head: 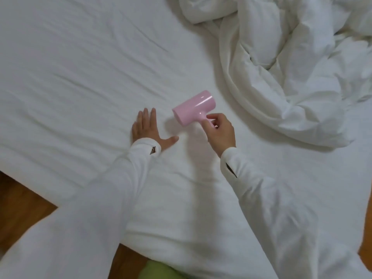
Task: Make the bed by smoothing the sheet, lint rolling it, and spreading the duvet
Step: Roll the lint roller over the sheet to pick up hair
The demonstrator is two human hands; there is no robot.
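On the white sheet (80,67), mid-frame: pink lint roller (192,107), glossy cylindrical cover; handle mostly hidden inside right hand (220,131), fingers pinching it. Left hand (148,129) flat on sheet, fingers straight, thumb splayed. Sheet finely creased. Duvet (291,67) bunched upper right, cut off by frame edge.
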